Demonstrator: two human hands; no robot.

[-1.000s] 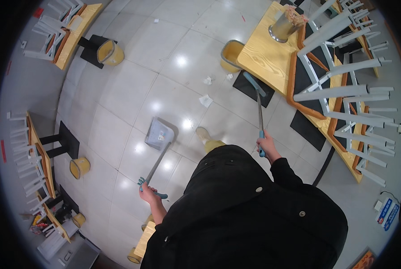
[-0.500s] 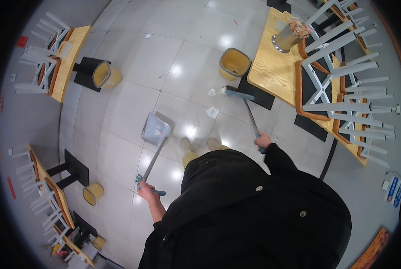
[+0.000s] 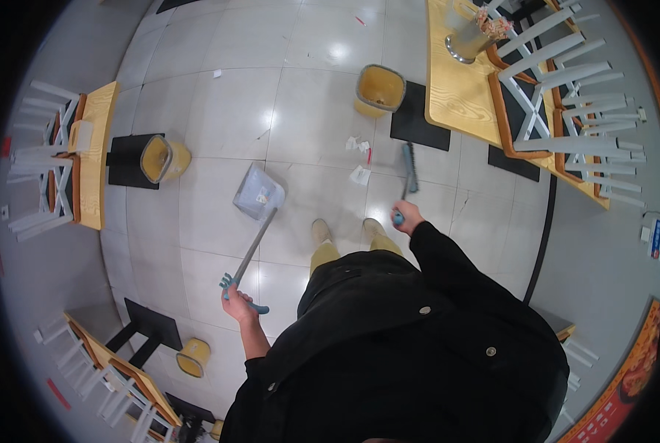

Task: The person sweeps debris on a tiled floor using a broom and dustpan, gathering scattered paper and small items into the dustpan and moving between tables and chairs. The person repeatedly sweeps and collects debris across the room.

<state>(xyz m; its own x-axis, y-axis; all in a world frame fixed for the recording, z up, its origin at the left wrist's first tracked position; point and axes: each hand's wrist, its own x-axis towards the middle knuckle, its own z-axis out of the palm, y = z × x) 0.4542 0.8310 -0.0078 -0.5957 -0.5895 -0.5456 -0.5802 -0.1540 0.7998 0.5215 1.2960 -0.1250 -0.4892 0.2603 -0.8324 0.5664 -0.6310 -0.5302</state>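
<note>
Left hand closed on long-handled grey plastic dustpan, right hand on blue straight-headed broom, hasty strokes risk scattering white paper scraps.

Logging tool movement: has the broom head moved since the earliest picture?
Yes: the broom head went from over the black base plate to its near side.
</note>
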